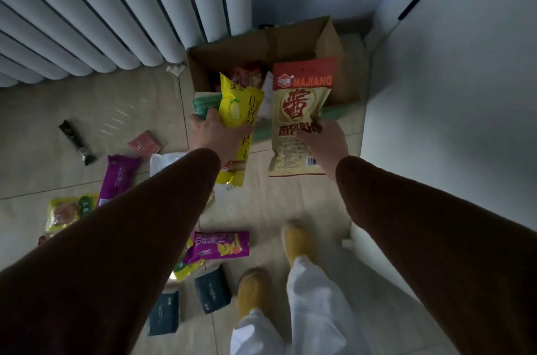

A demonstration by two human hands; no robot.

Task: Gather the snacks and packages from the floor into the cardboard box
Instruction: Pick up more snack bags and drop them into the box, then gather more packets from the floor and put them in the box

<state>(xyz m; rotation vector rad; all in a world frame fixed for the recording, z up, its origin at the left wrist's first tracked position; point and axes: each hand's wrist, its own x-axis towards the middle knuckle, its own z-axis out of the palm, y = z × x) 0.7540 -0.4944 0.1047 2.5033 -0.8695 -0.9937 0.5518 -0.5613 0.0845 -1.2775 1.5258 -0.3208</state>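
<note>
An open cardboard box (293,37) stands on the floor against the wall, with red and orange packets inside. My left hand (216,130) grips a yellow snack bag (239,110) and a green packet (205,103) just in front of the box. My right hand (327,139) holds a large tan and red bag marked MAJIANG (300,110) by its lower half, over the box's near edge. Loose on the floor lie two purple bags (119,174) (220,245), a yellow-green bag (68,210), a pink packet (145,144), a black wrapper (76,141) and two dark teal packs (212,287) (163,315).
White ribbed curtains or panels (96,11) hang at the left, down to the floor. A white cabinet (453,93) fills the right side. My feet in yellow shoes (296,240) stand on the tile floor behind the box. A white plastic bag (165,161) lies under my left arm.
</note>
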